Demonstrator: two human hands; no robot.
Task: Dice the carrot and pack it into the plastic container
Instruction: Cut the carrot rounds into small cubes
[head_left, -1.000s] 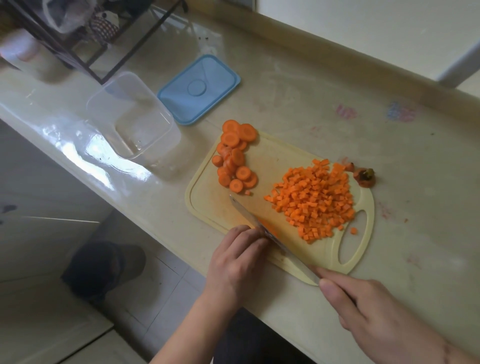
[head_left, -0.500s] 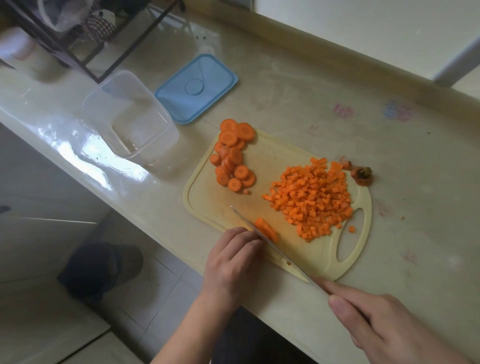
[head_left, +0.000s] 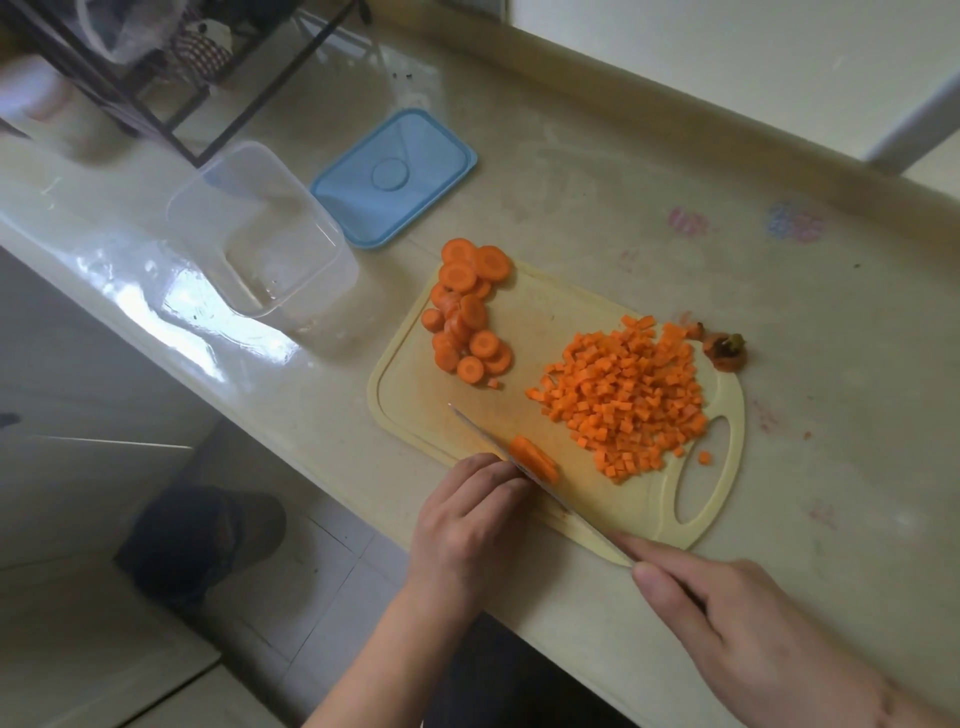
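On the yellow cutting board (head_left: 415, 395) there are two groups of carrot and one separate piece. The carrot rounds (head_left: 467, 312) lie in a loose heap at the far left corner of the board; about fifteen are visible, some overlapping. The diced carrot (head_left: 623, 400) makes one wide pile in the middle right, too many cubes to count, with one cube (head_left: 704, 457) apart near the handle hole. A single stack of slices (head_left: 535, 457) stands at the near edge, against the knife (head_left: 483, 434).

The left hand (head_left: 467, 519) has its fingers curled on the near side of this stack and holds it. The right hand (head_left: 727, 618) grips the knife handle, the blade lying diagonally across the near part of the board.

One carrot top (head_left: 727, 353) lies on the counter (head_left: 779, 291), just beside the board's far right corner. One clear plastic container (head_left: 260, 239) stands left of the board, near the counter's front edge, with one blue lid (head_left: 395, 176) just beside it. A black wire rack (head_left: 171, 78) stands behind the container.
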